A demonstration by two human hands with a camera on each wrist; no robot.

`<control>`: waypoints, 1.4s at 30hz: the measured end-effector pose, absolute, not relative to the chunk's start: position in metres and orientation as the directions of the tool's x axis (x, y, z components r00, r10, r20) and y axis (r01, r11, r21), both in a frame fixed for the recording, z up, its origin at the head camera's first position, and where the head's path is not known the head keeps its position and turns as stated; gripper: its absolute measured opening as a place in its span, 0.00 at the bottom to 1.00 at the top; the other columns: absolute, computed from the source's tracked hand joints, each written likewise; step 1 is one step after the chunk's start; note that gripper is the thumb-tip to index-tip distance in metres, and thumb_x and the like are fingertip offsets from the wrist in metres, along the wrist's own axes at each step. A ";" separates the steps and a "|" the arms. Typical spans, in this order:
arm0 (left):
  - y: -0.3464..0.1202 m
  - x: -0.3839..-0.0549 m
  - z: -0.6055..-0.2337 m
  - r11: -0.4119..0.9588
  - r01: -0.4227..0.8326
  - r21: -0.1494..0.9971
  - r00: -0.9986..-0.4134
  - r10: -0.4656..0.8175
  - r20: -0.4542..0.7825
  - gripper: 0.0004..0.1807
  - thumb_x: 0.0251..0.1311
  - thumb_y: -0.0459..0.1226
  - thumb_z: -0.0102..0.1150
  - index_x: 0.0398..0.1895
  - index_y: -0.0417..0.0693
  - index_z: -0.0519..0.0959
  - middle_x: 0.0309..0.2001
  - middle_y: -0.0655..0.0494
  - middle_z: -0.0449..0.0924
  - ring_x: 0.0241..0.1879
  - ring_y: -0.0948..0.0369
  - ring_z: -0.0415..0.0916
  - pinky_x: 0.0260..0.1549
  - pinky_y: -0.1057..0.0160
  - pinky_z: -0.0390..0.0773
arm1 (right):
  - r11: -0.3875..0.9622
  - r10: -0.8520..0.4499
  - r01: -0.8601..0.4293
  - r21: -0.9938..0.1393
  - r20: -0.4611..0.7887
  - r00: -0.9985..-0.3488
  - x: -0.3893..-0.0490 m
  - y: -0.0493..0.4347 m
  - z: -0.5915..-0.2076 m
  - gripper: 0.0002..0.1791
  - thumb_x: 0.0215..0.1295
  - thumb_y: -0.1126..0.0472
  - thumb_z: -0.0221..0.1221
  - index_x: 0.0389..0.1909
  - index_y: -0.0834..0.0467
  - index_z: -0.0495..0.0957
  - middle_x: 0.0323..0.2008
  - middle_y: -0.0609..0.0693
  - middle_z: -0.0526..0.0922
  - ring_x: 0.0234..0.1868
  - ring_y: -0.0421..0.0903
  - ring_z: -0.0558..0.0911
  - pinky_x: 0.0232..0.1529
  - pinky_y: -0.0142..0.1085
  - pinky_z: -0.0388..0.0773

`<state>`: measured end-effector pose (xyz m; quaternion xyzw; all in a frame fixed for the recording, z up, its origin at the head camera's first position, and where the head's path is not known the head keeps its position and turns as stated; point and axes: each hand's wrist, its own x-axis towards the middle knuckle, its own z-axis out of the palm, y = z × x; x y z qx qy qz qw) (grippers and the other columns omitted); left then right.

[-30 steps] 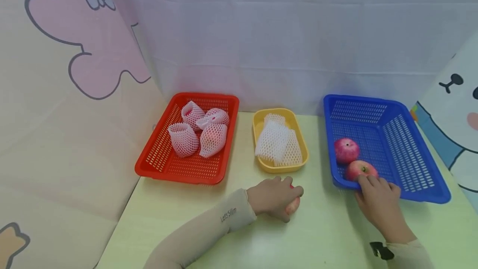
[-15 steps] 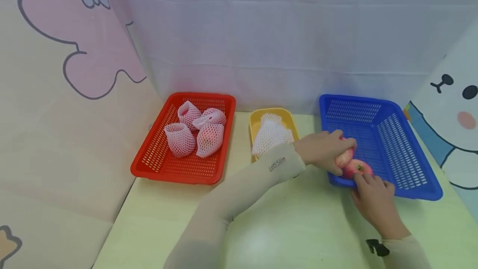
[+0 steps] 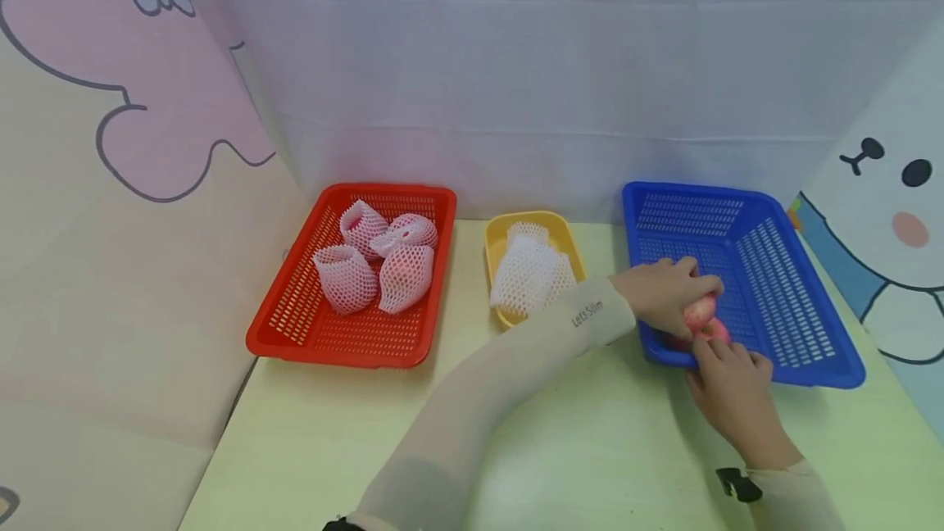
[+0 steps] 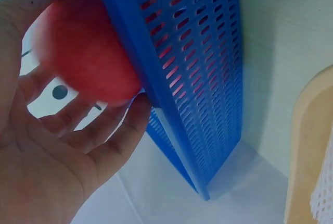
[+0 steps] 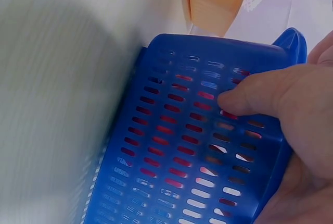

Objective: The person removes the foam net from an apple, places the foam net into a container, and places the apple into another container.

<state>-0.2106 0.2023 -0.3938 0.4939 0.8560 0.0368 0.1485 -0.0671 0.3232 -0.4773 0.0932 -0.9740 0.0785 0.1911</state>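
My left hand point(image 3: 671, 295) reaches across into the front left corner of the blue basket point(image 3: 789, 301) and holds a red apple point(image 3: 701, 312) between thumb and fingers. In the left wrist view this apple point(image 4: 86, 47) sits right at the basket rim, inside the curve of the hand point(image 4: 57, 156). Below it lies another apple point(image 3: 717, 332), partly covered by both hands. My right hand point(image 3: 733, 400) grips the near rim of the basket. Its thumb point(image 5: 255, 96) presses the slotted outer wall, with its fingers over the rim. Red shows through the slots.
A red basket point(image 3: 339, 351) on the left holds several apples in pink foam nets point(image 3: 345, 279). Between the baskets stands a small yellow tray point(image 3: 497, 248) with white foam nets point(image 3: 525, 273), partly behind the left forearm. A cloth wall point(image 3: 516, 88) closes off the back.
My left hand has carried an apple from the table in front of the yellow tray rightward into the blue basket's corner. The right hand has stayed on the basket rim.
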 end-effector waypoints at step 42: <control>0.051 -0.135 -0.399 0.455 0.887 0.081 -0.433 0.880 -0.195 0.26 0.64 0.52 0.64 0.65 0.63 0.73 0.50 0.63 0.74 0.42 0.65 0.71 0.36 0.70 0.74 | 0.965 -0.146 -0.221 -0.144 0.405 -0.902 -0.070 0.323 -0.479 0.12 0.49 0.68 0.64 0.34 0.61 0.74 0.31 0.61 0.77 0.35 0.65 0.74 0.36 0.66 0.64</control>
